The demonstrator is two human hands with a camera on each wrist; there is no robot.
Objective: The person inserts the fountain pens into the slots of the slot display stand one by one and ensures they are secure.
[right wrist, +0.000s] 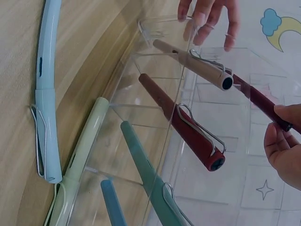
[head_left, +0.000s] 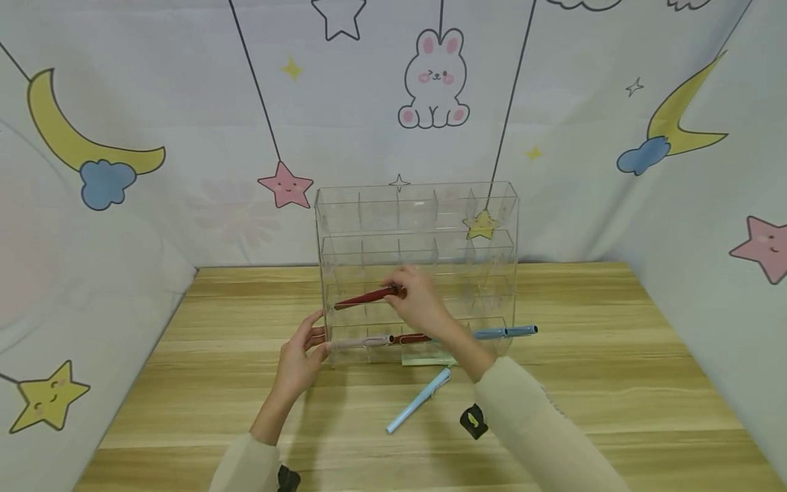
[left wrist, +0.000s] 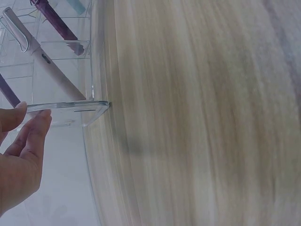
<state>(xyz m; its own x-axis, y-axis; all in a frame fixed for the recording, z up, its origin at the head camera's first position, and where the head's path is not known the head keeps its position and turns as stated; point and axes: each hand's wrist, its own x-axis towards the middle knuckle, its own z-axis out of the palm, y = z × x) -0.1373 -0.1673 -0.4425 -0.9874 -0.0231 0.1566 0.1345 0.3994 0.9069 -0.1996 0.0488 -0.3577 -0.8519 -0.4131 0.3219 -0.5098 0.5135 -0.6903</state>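
Note:
A clear acrylic pen rack [head_left: 424, 234] with several tiers of compartments stands at the back of the table. My left hand [head_left: 298, 362] holds its left side panel, thumb on one face and fingers on the other. My right hand [head_left: 421, 304] pinches a dark red pen [head_left: 365, 298] by its capped end, the other end pointing left into the second tier from the bottom. Along the bottom tier rest a beige pen [right wrist: 204, 70], a red pen [right wrist: 181, 122], a teal pen [right wrist: 146, 165] and a blue pen [right wrist: 113, 200], clips showing.
On the wooden table [head_left: 246, 410], a light blue pen [head_left: 418, 401] lies diagonally before the rack. A pale green pen [right wrist: 84, 146] lies along the rack's front foot. Behind stands a white cloth backdrop [head_left: 369, 123] printed with stars, moons and a rabbit.

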